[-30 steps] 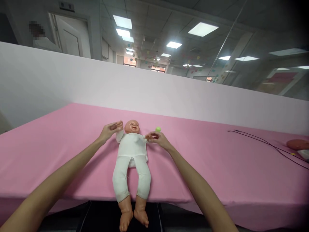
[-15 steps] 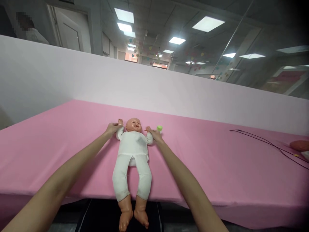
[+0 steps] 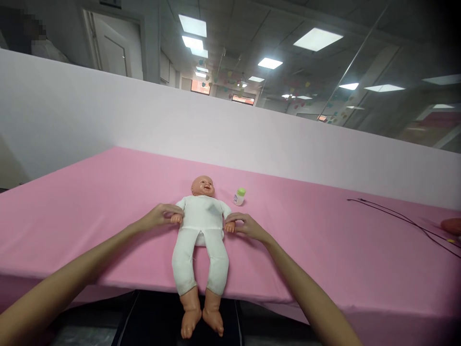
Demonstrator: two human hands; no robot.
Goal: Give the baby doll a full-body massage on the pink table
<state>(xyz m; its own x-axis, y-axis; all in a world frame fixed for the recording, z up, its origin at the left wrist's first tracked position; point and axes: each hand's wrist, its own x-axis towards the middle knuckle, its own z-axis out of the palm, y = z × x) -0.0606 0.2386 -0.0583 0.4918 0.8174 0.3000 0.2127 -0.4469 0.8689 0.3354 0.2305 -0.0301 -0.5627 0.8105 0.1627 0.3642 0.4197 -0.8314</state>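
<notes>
The doll (image 3: 201, 214) lies face up on the pink surface (image 3: 306, 240), its head toward the white partition (image 3: 216, 129) and its feet projecting past the near edge. Step in hand, as judged: holding both arms of the doll symmetrically alongside its torso. The left hand (image 3: 160, 216) is at the doll's forearm on that side, fingers curled nearly closed over the white sleeve, next to the doll's small hand. The right hand (image 3: 250, 226) mirrors it across the doll, fingers bent over the other cuff. Both appear to have hold of the arms, although the undersides are hidden and grip firmness cannot be confirmed. Any further arm movement would call for a light, even hold at both wrists, torso kept flat. A green-capped bottle (image 3: 239, 197) is near the doll's shoulder, on the right; a black cable (image 3: 399, 216) lies well apart, farther right of the doll.
</notes>
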